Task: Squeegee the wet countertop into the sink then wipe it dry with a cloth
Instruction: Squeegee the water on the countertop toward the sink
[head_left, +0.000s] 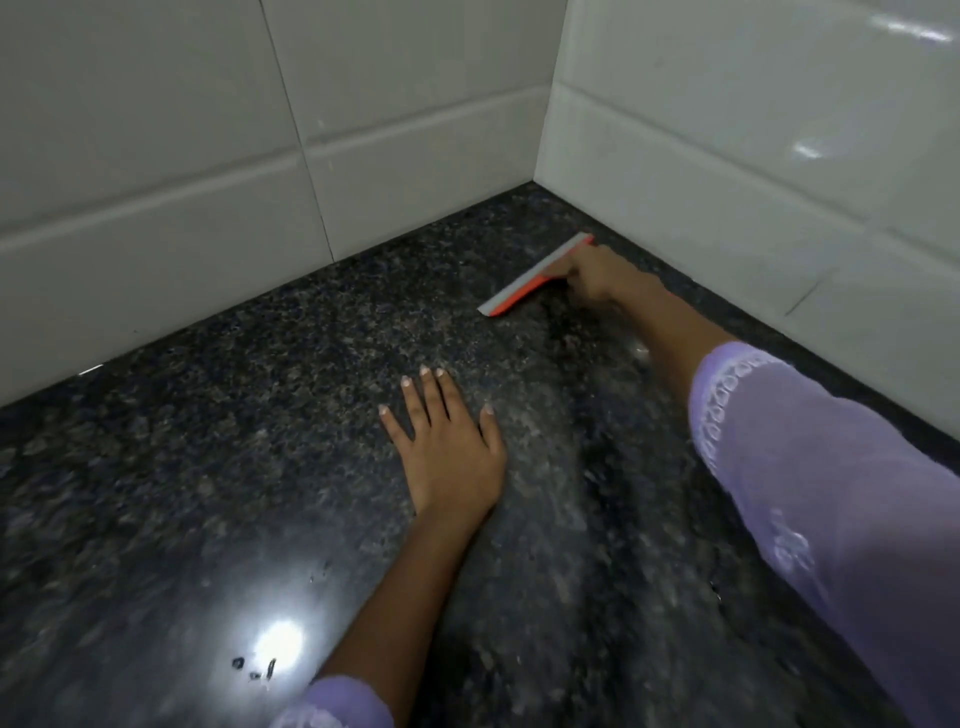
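A dark speckled granite countertop (234, 441) fills the view, with a few water drops near a bright light reflection at the lower left. My right hand (597, 275) reaches toward the far corner and grips the handle of an orange squeegee (535, 275) with a grey blade, its blade lying on the counter. My left hand (447, 447) lies flat on the counter in the middle, fingers straight and spread. The squeegee's handle is hidden under my right hand. No sink or cloth is in view.
White tiled walls (156, 182) meet at a corner (540, 176) just beyond the squeegee and bound the counter at the back and right. Both arms wear lilac sleeves (810, 467).
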